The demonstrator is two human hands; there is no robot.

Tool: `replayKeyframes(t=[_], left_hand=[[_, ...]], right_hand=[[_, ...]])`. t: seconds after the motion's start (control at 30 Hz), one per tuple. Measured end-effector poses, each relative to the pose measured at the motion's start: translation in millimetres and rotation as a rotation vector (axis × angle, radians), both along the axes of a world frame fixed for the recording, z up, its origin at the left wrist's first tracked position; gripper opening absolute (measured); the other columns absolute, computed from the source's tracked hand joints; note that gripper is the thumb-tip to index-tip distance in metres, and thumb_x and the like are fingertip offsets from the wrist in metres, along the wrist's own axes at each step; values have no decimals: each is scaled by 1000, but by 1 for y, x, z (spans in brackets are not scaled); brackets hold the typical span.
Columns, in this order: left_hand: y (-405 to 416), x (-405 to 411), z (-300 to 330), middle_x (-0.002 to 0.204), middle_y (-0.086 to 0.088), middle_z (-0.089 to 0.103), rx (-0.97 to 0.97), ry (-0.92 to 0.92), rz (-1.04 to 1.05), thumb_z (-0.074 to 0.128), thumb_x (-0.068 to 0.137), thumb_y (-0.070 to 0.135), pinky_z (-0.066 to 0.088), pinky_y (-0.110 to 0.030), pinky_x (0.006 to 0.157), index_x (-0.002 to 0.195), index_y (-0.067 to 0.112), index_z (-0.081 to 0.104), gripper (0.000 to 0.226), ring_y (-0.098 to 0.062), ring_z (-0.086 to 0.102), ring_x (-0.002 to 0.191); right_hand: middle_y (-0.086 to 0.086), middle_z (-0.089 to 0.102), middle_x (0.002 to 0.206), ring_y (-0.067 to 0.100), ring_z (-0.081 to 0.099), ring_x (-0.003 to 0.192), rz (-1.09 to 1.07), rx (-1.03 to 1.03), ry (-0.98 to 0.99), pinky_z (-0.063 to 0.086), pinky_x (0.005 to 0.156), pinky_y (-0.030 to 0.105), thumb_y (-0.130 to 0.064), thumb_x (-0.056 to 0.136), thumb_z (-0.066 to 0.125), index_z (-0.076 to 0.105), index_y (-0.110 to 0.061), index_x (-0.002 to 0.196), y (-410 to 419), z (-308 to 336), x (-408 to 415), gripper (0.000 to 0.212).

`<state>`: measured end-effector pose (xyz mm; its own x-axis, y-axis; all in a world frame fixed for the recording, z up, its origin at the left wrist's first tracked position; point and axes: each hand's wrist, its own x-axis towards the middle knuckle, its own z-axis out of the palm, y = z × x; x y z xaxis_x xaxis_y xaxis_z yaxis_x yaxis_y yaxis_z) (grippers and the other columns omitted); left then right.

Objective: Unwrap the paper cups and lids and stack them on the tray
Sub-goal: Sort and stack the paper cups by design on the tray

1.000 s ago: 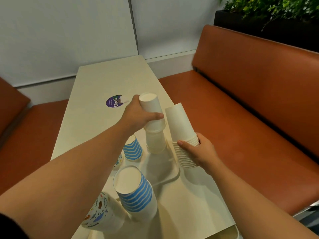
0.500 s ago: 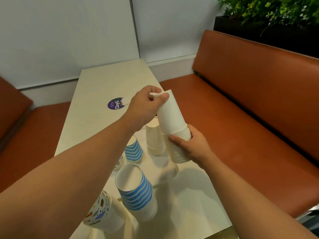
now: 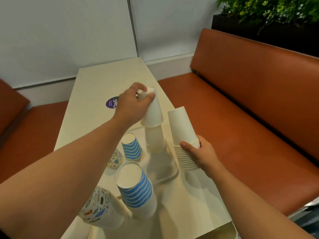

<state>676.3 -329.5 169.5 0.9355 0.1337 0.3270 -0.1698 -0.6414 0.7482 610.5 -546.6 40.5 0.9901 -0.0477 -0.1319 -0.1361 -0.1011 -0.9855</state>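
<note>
Two hands, both busy with white cups! Left hand [image 3: 133,104] has fingers and thumb curled round the closed end of a single upside-down white cup [image 3: 152,111], held at a slight tilt, its open rim sitting right over the top of the white stack on the tray [image 3: 154,139] — whether it has seated fully on that stack, I cannot tell. Right hand [image 3: 201,153] grips the held stack of white cups [image 3: 183,135] near its ribbed rims, thumb across the front, fingers wrapped behind, the stack upside down and lifted beside the tray's right edge, well clear of the standing one. Down on the white tray [image 3: 165,171], a small blue-striped cup stack [image 3: 132,147] stands just left of the white stack, a patterned cup [image 3: 115,158] beside it. Nearer the camera, a tall blue-striped stack [image 3: 136,188] and a tall patterned stack [image 3: 99,206] lean close together. All of it sits on a cream table [image 3: 103,80] with a purple round sticker [image 3: 112,102], orange bench seats [image 3: 241,109] alongside and green plants [image 3: 269,9] behind.
</note>
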Motion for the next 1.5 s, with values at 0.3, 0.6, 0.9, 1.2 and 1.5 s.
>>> replayKeyframes(t=[0.3, 0.6, 0.9, 1.2, 1.5], left_hand=[[1, -6, -14, 113, 3, 63, 28, 113, -63, 62, 92, 43, 48, -32, 89, 113, 21, 59, 31, -14, 59, 104], [-20, -18, 5, 115, -9, 62, -485, 343, -284, 69, 90, 26, 58, -38, 82, 141, 25, 37, 60, -23, 65, 99], [-12, -4, 23, 99, -7, 62, -534, 19, -95, 71, 76, 44, 59, -50, 78, 95, 46, 56, 24, -32, 65, 94], [5, 2, -3, 110, -3, 59, -59, 57, -59, 70, 86, 29, 55, -37, 77, 113, 28, 52, 33, -25, 63, 91], [5, -4, -11, 119, 7, 61, -123, 109, -135, 70, 85, 44, 46, -38, 103, 109, 31, 56, 30, -12, 57, 115]], right_hand=[[-3, 72, 96, 13, 70, 84, 20, 113, -20, 52, 64, 25, -61, 53, 80, 63, -28, 101, 8, 9, 4, 60], [3, 73, 99, 17, 71, 87, 237, 186, -61, 58, 74, 31, -61, 44, 86, 61, -15, 112, 32, 39, 15, 85], [-1, 71, 101, 18, 69, 91, 159, 50, -46, 57, 70, 30, -40, 63, 90, 62, -21, 111, 24, 26, 13, 59], [0, 68, 101, 15, 67, 87, 66, 32, 46, 53, 65, 27, -33, 72, 85, 59, -22, 107, 6, 11, 7, 45], [4, 70, 100, 19, 69, 87, 106, 121, -27, 57, 68, 29, -45, 55, 83, 61, -19, 105, 16, 31, 11, 60]])
